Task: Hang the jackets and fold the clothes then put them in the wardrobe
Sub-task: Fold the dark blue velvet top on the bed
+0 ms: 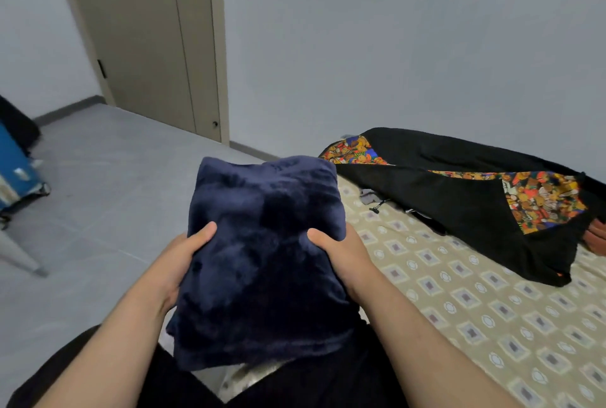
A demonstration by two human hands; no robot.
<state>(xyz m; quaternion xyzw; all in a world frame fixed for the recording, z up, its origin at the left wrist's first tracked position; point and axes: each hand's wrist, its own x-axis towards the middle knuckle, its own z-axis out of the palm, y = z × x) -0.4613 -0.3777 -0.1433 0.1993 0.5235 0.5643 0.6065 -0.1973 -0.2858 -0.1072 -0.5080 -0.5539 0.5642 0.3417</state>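
Observation:
A folded navy fleece garment [262, 243] is held up in front of me, off the bed. My left hand [178, 260] grips its left edge with the thumb on top. My right hand [344, 253] grips its right edge the same way; the fingers of both hands are hidden under the cloth. A black jacket [459, 197] with a colourful printed lining lies spread on the bed [492, 309] at the right, near the wall.
A beige door [157, 40] stands in the far wall. A blue case [16, 171] and a pale furniture leg [19, 253] are at the left over grey floor tiles. A small grey item [369, 196] lies on the patterned bedsheet beside the jacket.

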